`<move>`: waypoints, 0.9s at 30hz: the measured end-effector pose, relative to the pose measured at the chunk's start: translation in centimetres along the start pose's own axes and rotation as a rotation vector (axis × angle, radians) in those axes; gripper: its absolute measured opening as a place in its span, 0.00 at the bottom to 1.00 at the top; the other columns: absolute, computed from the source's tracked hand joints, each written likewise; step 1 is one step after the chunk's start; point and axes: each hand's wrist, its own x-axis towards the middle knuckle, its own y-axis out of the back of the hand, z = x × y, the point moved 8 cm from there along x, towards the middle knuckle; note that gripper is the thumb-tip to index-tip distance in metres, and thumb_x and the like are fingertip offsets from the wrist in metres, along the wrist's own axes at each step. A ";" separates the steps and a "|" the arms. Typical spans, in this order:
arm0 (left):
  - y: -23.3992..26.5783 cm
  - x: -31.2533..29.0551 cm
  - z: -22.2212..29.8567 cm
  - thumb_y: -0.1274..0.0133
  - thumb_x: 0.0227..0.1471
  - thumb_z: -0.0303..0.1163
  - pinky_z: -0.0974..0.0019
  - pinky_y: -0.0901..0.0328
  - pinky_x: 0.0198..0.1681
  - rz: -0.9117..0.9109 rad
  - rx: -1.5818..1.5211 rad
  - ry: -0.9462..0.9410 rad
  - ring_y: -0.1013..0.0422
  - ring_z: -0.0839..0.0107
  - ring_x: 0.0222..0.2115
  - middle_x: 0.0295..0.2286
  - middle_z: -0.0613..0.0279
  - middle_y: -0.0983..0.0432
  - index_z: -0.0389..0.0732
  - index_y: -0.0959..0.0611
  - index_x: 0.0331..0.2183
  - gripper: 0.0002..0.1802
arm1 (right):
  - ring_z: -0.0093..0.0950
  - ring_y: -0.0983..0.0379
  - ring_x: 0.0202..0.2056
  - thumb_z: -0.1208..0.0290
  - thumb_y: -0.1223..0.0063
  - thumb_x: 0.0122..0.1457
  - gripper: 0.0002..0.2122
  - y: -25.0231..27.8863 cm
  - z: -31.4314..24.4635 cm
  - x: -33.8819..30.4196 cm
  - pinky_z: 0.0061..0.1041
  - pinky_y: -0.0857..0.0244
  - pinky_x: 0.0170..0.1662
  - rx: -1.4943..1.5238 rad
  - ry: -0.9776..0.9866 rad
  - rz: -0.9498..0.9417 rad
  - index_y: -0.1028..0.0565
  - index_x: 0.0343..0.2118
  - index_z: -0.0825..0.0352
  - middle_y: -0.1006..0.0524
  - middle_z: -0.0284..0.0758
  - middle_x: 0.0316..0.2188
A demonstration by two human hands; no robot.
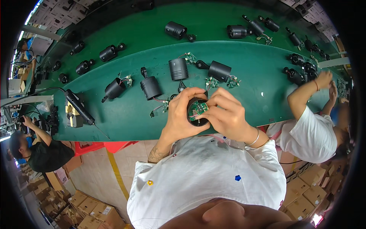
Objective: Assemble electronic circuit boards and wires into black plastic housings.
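Note:
My left hand point(180, 116) is wrapped round a black cylindrical housing point(199, 123) near the table's front edge, its open end facing up toward me. A green circuit board point(197, 108) sits in the mouth of that housing, with a thin pinkish wire beside it. From the right, my right hand point(229, 116) pinches at the board's edge with thumb and fingers. How deep the board sits is hard to see behind the fingers. Just beyond my hands stands another black housing point(178, 69) with a loose circuit board point(189, 58) beside it.
More black housings point(151, 87) with wired boards point(233, 81) lie on the green table point(137, 118). A black electric screwdriver point(79, 107) rests at the left on a stand. Housings point(175, 30) line the belt beyond. Co-workers sit at left point(42, 147) and right point(310, 131).

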 end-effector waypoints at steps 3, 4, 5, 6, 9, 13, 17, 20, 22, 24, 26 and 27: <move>-0.2 -0.2 -0.2 0.36 0.24 0.23 0.69 0.33 0.35 -0.004 0.004 -0.016 0.28 0.68 0.29 0.34 0.58 0.24 0.36 0.28 0.47 0.40 | 0.27 0.37 0.28 0.82 0.40 0.41 0.05 -0.3 -1.1 -0.6 0.22 0.38 0.30 -0.207 0.087 0.080 0.22 0.24 0.68 0.28 0.31 0.26; -0.2 -0.2 -0.1 0.36 0.24 0.23 0.68 0.33 0.35 -0.005 0.005 -0.022 0.28 0.67 0.30 0.36 0.57 0.24 0.36 0.29 0.49 0.42 | 0.27 0.36 0.28 0.82 0.40 0.41 0.05 -0.3 -1.4 -0.7 0.23 0.38 0.30 -0.276 0.116 0.106 0.22 0.24 0.68 0.28 0.31 0.26; -0.2 -0.2 -0.1 0.36 0.24 0.23 0.68 0.33 0.35 -0.007 0.007 -0.022 0.28 0.67 0.30 0.36 0.57 0.24 0.36 0.29 0.49 0.42 | 0.27 0.36 0.28 0.82 0.40 0.41 0.05 -0.3 -1.6 -0.4 0.23 0.38 0.30 -0.275 0.115 0.108 0.22 0.24 0.68 0.28 0.31 0.26; -0.1 -0.1 0.0 0.36 0.23 0.23 0.68 0.33 0.36 0.016 -0.021 -0.037 0.28 0.67 0.31 0.39 0.55 0.26 0.36 0.32 0.52 0.46 | 0.27 0.36 0.29 0.82 0.39 0.41 0.06 0.1 -1.2 0.1 0.22 0.38 0.31 -0.202 0.029 0.131 0.21 0.26 0.68 0.27 0.32 0.27; 0.4 -0.1 0.3 0.36 0.23 0.22 0.66 0.32 0.37 0.091 -0.101 -0.079 0.28 0.65 0.35 0.48 0.48 0.32 0.37 0.42 0.60 0.58 | 0.27 0.33 0.30 0.81 0.38 0.40 0.10 1.0 0.3 1.1 0.22 0.37 0.32 0.024 -0.227 0.192 0.20 0.30 0.69 0.24 0.32 0.30; 0.5 0.0 0.4 0.35 0.22 0.24 0.65 0.31 0.40 0.098 -0.129 -0.081 0.31 0.62 0.39 0.54 0.44 0.43 0.40 0.53 0.63 0.66 | 0.25 0.32 0.29 0.80 0.37 0.40 0.14 -0.2 2.5 0.6 0.21 0.36 0.32 0.167 -0.334 0.058 0.19 0.35 0.68 0.22 0.33 0.36; 0.6 -0.1 0.4 0.35 0.22 0.25 0.65 0.30 0.40 0.139 -0.090 -0.037 0.32 0.61 0.41 0.55 0.44 0.46 0.41 0.57 0.65 0.69 | 0.26 0.29 0.36 0.81 0.37 0.40 0.19 -1.5 3.7 0.1 0.22 0.34 0.38 0.325 -0.493 -0.040 0.20 0.40 0.68 0.22 0.37 0.43; 0.7 -0.1 0.4 0.35 0.22 0.26 0.66 0.30 0.40 0.178 -0.041 0.007 0.32 0.62 0.41 0.55 0.44 0.46 0.41 0.58 0.65 0.70 | 0.29 0.26 0.43 0.83 0.36 0.40 0.23 -2.4 4.3 -0.3 0.24 0.31 0.45 0.436 -0.615 -0.094 0.21 0.44 0.68 0.23 0.40 0.48; 0.8 -0.1 0.4 0.35 0.23 0.26 0.66 0.30 0.40 0.200 -0.038 0.038 0.32 0.62 0.41 0.55 0.44 0.46 0.40 0.58 0.65 0.69 | 0.28 0.26 0.43 0.83 0.37 0.40 0.22 -2.6 4.4 -0.3 0.24 0.31 0.46 0.471 -0.634 -0.097 0.21 0.44 0.68 0.23 0.40 0.48; 0.9 -0.1 0.3 0.36 0.23 0.25 0.67 0.30 0.40 0.222 -0.035 0.068 0.32 0.62 0.41 0.55 0.45 0.45 0.40 0.57 0.65 0.69 | 0.27 0.26 0.43 0.84 0.37 0.40 0.22 -2.7 4.4 -0.2 0.24 0.31 0.46 0.506 -0.652 -0.101 0.21 0.44 0.68 0.23 0.40 0.48; 0.9 0.0 0.3 0.36 0.23 0.25 0.67 0.30 0.40 0.227 -0.025 0.065 0.32 0.62 0.41 0.55 0.45 0.45 0.40 0.57 0.65 0.68 | 0.27 0.26 0.43 0.84 0.38 0.40 0.22 -2.7 4.5 -0.1 0.23 0.31 0.46 0.511 -0.661 -0.109 0.21 0.44 0.68 0.23 0.40 0.48; 0.9 -0.1 0.2 0.36 0.24 0.25 0.67 0.30 0.40 0.232 -0.016 0.063 0.32 0.62 0.41 0.55 0.45 0.45 0.40 0.57 0.65 0.68 | 0.26 0.26 0.43 0.84 0.38 0.40 0.22 -2.8 4.5 -0.1 0.23 0.31 0.46 0.515 -0.670 -0.119 0.21 0.44 0.68 0.24 0.40 0.48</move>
